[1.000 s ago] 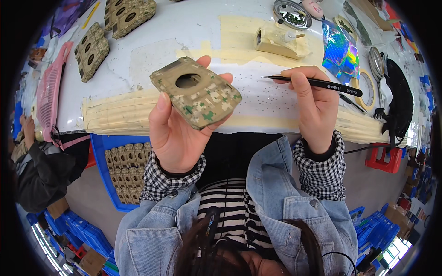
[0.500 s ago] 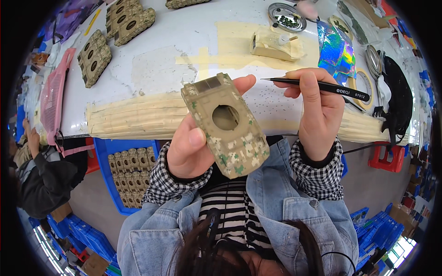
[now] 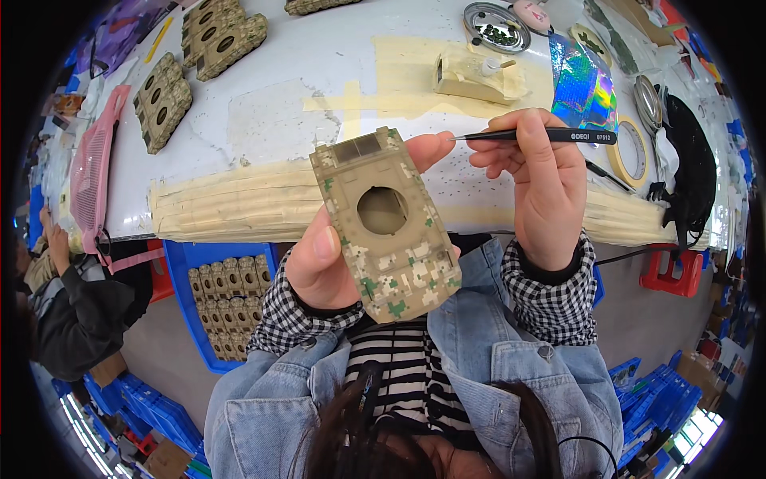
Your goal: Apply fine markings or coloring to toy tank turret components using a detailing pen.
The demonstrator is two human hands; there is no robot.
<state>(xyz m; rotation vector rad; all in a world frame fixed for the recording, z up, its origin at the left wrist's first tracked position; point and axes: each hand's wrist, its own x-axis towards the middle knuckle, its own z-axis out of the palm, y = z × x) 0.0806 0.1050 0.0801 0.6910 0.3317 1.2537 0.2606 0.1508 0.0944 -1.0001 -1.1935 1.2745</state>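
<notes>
My left hand [image 3: 323, 259] is closed around a camouflage model tank hull [image 3: 411, 259], tan with green and white pixel patches and a round hole in its top. Its thumb presses the hull's left edge, and a fingertip sticks out past the upper right corner. Between the thumb and fingers of my right hand [image 3: 546, 184] is a pair of black tweezers [image 3: 570, 135], pointing left. The tweezers' tip is at that left fingertip, touching it or very near. Whether the tip pinches anything is too small to tell.
More camouflage hulls [image 3: 162, 104] lie at the table's far left. A blue crate [image 3: 187, 311] below holds rows of hulls. Toward the back stand a taped block [image 3: 471, 78] and a round metal dish [image 3: 479, 17] with small dark green parts. A tape roll [image 3: 629, 152] lies at right.
The tweezers have shifted left, their tip now at my left fingertip. The hull has turned slightly and moved a little left and down.
</notes>
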